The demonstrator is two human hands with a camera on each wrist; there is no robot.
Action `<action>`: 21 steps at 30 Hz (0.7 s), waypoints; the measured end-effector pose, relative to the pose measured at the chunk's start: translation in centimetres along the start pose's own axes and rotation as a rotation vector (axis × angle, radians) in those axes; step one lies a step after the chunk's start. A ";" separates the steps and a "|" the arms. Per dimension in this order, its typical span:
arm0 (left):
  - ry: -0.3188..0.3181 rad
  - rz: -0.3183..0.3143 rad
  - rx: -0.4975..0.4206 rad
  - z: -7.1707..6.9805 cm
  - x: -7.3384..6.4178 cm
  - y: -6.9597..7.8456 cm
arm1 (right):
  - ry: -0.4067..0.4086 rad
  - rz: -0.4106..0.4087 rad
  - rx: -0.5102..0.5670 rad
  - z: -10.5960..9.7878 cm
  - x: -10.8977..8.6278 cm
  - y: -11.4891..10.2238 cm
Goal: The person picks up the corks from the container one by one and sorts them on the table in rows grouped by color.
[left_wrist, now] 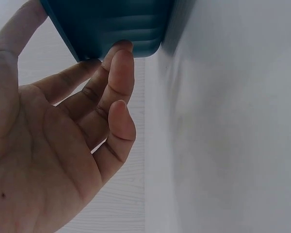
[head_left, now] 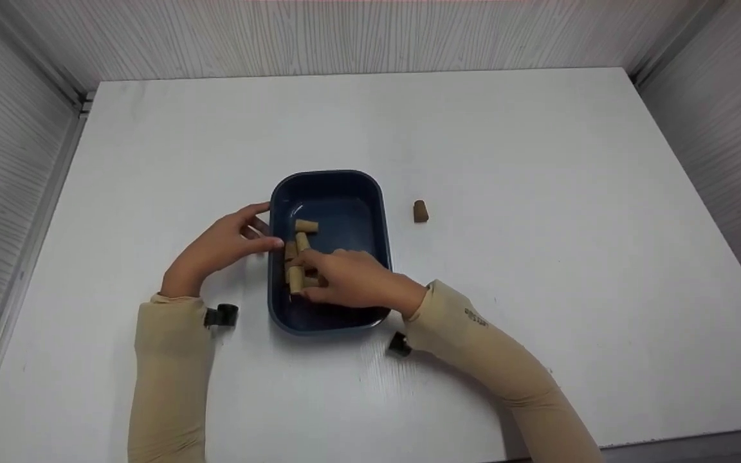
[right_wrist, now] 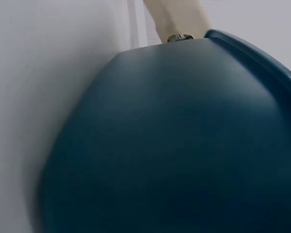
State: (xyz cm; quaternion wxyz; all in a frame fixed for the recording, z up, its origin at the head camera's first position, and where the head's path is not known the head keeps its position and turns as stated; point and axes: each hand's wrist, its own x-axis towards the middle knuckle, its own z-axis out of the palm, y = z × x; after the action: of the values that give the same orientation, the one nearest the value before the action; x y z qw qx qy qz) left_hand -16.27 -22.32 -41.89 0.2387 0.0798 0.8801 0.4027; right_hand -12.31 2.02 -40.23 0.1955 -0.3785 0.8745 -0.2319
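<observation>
Head view: we're holding the tray [head_left: 329,330] with our left hand [head_left: 219,244] and pinching a cork [head_left: 296,281] inside, near its left wall, with our right hand [head_left: 357,280]; brushing neighbouring corks [head_left: 303,241], we could be scattering them.

There is one dark blue tray [head_left: 345,222]. Of cork stoppers, I count exactly one outside it, a brown stopper [head_left: 420,211]. Inside it, I can distinguish at least five: four are light tan stoppers [head_left: 307,226] and one is a darker stopper [head_left: 291,251]. Their full number I cannot tell, because fingers cover a part of the group. So the stoppers in sight are six or more in total. The hands are two, one left hand [head_left: 216,244] and one right hand [head_left: 354,280]. The beige sleeves [head_left: 171,373] are also two, and the small black devices [head_left: 222,315] at the wrists are two. The white table [head_left: 538,193] is one.
</observation>
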 end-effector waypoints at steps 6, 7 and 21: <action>0.002 -0.001 0.004 0.1 -0.1 0.1 | 0.057 -0.020 0.025 -1.7 -1.3 0.8; 0.002 -0.002 0.006 0.0 -0.1 0.0 | 0.066 -0.025 0.030 -2.0 -1.5 1.0; 0.004 -0.003 0.010 -0.1 0.0 -0.1 | 0.122 -0.083 0.121 -4.2 -3.4 4.4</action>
State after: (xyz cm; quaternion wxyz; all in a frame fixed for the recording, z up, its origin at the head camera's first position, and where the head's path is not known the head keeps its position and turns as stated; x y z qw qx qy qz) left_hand -16.34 -22.42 -41.90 0.2370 0.0787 0.8828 0.3978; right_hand -14.82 8.30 -38.64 0.1548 -0.3871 0.8527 -0.3148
